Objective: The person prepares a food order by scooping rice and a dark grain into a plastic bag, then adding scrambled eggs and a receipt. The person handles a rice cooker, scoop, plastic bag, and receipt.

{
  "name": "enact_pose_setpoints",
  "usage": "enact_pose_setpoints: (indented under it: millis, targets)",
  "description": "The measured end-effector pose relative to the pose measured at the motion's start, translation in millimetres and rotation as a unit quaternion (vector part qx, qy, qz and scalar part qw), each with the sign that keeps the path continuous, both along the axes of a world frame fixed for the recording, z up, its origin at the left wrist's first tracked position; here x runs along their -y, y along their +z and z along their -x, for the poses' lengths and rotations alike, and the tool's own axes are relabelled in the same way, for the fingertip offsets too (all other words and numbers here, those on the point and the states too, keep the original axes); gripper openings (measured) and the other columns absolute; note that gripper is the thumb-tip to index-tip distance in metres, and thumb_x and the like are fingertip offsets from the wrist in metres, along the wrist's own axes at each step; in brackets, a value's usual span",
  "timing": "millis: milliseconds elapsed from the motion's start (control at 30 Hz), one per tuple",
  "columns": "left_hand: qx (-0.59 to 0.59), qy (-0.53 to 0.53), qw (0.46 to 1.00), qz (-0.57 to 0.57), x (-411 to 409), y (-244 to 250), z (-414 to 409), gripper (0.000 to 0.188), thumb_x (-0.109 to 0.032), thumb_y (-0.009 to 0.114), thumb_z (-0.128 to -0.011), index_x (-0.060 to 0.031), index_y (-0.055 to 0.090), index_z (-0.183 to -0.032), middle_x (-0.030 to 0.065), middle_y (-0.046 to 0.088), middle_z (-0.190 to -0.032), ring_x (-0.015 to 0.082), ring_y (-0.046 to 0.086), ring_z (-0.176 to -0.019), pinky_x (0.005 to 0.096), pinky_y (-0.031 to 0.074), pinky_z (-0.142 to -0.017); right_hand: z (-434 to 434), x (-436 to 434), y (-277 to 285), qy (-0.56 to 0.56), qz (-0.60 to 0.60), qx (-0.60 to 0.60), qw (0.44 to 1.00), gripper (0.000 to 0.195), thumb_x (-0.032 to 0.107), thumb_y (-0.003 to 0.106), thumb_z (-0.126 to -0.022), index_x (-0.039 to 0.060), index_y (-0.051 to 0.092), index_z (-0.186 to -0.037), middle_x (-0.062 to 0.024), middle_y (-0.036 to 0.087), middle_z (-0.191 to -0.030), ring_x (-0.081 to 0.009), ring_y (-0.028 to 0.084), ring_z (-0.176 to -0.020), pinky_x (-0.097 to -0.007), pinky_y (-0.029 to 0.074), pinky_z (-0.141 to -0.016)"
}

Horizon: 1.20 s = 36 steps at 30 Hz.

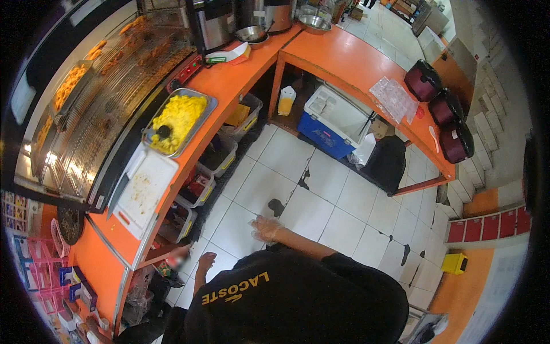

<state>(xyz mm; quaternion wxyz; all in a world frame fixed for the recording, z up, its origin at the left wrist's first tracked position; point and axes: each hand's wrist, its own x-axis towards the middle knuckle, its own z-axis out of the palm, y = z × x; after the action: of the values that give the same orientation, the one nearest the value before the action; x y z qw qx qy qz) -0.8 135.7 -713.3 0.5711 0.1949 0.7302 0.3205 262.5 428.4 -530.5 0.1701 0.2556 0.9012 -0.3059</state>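
My right hand [265, 228], in a thin clear plastic glove, is above the tiled floor in front of my body, fingers apart and nothing seen in it. Lower left is my left hand [206, 261], bare and partly curled; its grip is unclear. On the orange counter to the left, a metal tray [210, 103] bears yellow food pieces [182, 114] with a round black knob or lid among them. Beside it lies a white cutting board [144, 189] with crumbs. A knife [119, 193] rests along its left edge.
A glass-fronted warmer [103, 86] with fried food stands behind the counter. Plastic bins [219, 155] are under it. A blue cooler [320, 134] sits below the far counter [343, 51], which bears dark red pots [444, 107]. Another person's hand [92, 329] shows bottom left.
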Motion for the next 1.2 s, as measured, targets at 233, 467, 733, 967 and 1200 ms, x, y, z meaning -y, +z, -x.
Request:
enact_pose_setpoints:
  millis: [233, 467, 733, 967, 1200]
  targets:
    - [0.167, -0.015, 0.985, -0.050, -150.6, -29.8, -13.5, 0.024, -0.028, 0.062, -0.085, -0.0080, 0.059, -0.098, 0.0048, 0.062, -0.085, 0.0165, 0.063, -0.070, 0.0302, 0.047, -0.052, -29.9, -209.1, -3.8, -0.047, 0.027, 0.042, 0.998, 0.038, 0.029, 0.046, -0.084, 0.0026, 0.055, -0.109, -0.0211, 0.050, -0.113, -0.0380, 0.058, -0.098, -0.0489, 0.048, -0.082]
    - [0.071, -0.077, 0.990, 0.098, -411.0, -5.1, 4.6, 0.020, -0.026, 0.061, -0.085, -0.0104, 0.060, -0.098, 0.0038, 0.063, -0.086, 0.0146, 0.064, -0.073, 0.0289, 0.046, -0.055, -6.4, -440.5, -42.7, -0.065, 0.045, 0.040, 0.996, 0.035, 0.028, 0.048, -0.084, 0.0045, 0.055, -0.110, -0.0217, 0.049, -0.115, -0.0376, 0.055, -0.104, -0.0477, 0.047, -0.084]
    - [-0.057, -0.186, 0.979, 0.064, -711.9, -183.8, 66.7, 0.017, -0.017, 0.063, -0.082, -0.0054, 0.061, -0.095, 0.0078, 0.066, -0.088, 0.0183, 0.063, -0.085, 0.0326, 0.051, -0.074, 28.1, -766.3, -347.1, -0.028, -0.292, -0.039, 0.955, 0.037, 0.017, 0.050, -0.082, -0.0033, 0.054, -0.113, -0.0211, 0.051, -0.123, -0.0340, 0.049, -0.115, -0.0452, 0.041, -0.095]
    - [-0.050, -0.091, 0.986, -0.130, -903.6, -252.0, 13.7, 0.027, -0.007, 0.066, -0.080, -0.0076, 0.058, -0.105, 0.0053, 0.062, -0.097, 0.0184, 0.061, -0.087, 0.0289, 0.051, -0.073, 152.5, -1072.6, -512.9, -0.229, -0.384, 0.024, 0.894, 0.038, 0.020, 0.050, -0.085, 0.0007, 0.054, -0.117, -0.0189, 0.047, -0.128, -0.0341, 0.047, -0.116, -0.0447, 0.040, -0.096]
    - [-0.062, -0.205, 0.973, -0.083, -993.1, -276.5, -12.6, 0.035, -0.007, 0.066, -0.078, -0.0036, 0.052, -0.111, 0.0176, 0.061, -0.100, 0.0292, 0.062, -0.093, 0.0373, 0.050, -0.080, 149.1, -1125.9, -567.3, -0.230, -0.159, 0.190, 0.941, 0.036, 0.024, 0.054, -0.085, 0.0016, 0.057, -0.113, -0.0173, 0.053, -0.119, -0.0333, 0.052, -0.108, -0.0427, 0.042, -0.092]
